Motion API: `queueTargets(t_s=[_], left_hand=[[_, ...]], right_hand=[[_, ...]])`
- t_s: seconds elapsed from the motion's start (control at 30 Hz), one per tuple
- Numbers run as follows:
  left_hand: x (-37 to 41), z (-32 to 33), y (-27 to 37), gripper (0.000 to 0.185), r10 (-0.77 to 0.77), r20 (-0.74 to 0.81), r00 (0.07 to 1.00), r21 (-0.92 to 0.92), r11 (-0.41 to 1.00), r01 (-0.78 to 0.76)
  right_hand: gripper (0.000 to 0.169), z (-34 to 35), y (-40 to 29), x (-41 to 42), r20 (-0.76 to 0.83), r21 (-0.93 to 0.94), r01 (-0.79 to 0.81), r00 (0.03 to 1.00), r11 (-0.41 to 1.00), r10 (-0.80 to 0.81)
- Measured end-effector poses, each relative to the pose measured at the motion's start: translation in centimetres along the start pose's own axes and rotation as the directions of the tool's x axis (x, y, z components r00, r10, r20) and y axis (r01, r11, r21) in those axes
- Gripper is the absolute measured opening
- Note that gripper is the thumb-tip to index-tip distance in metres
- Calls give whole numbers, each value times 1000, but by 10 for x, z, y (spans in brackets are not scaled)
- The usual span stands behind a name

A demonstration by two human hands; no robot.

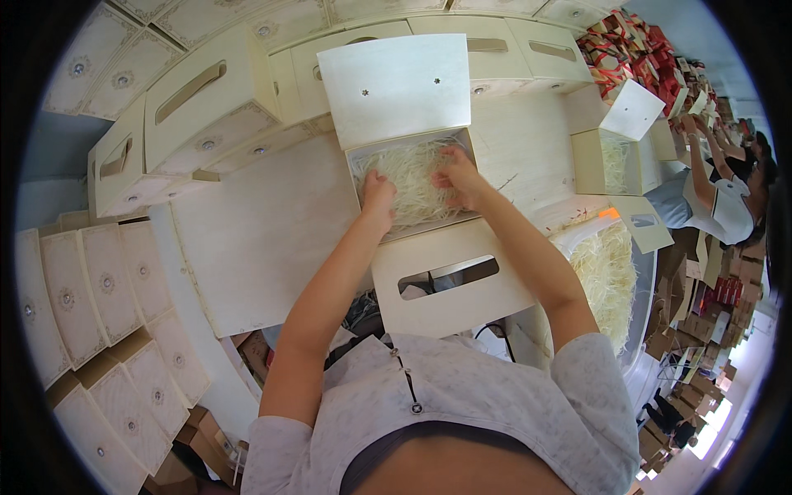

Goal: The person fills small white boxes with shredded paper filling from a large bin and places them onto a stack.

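Observation:
An open cream cardboard gift box stands on the pale table in front of me. Its lid, with two small dark cut-outs, is raised on the far side, and a flap with a long slot hangs out on my side. Pale shredded filler fills the box. My left hand touches the filler near the left wall, its fingers curled; whether they grip strands cannot be told. My right hand is over the filler at the right, fingers spread and bent, partly in the strands.
Closed cream boxes line the table's far side, and more are stacked at the left. A clear tub of shredded filler stands at the right, beside another open box. Co-workers are further right.

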State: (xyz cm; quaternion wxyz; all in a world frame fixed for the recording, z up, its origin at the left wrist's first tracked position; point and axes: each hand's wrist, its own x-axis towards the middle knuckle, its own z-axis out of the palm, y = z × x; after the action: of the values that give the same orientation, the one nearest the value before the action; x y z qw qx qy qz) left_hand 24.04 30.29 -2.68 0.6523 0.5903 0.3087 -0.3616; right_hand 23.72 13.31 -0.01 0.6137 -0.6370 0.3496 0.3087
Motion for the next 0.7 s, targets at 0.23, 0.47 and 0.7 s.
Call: queueTargets(t_s=[0.23, 0.47, 0.7], left_hand=[[-8, 2, 6, 68, 25, -20, 999, -93, 995, -27], [-114, -56, 6, 58, 278, 294, 914, -269, 942, -200], [-116, -133, -65, 38, 184, 122, 975, -434, 893, -114]], right_hand=[[51, 10, 7, 28, -41, -12, -184, 982, 983, 184], [35, -5, -11, -42, 104, -272, 137, 988, 953, -112], [25, -9, 43, -6, 305, -738, 462, 879, 492, -367]])
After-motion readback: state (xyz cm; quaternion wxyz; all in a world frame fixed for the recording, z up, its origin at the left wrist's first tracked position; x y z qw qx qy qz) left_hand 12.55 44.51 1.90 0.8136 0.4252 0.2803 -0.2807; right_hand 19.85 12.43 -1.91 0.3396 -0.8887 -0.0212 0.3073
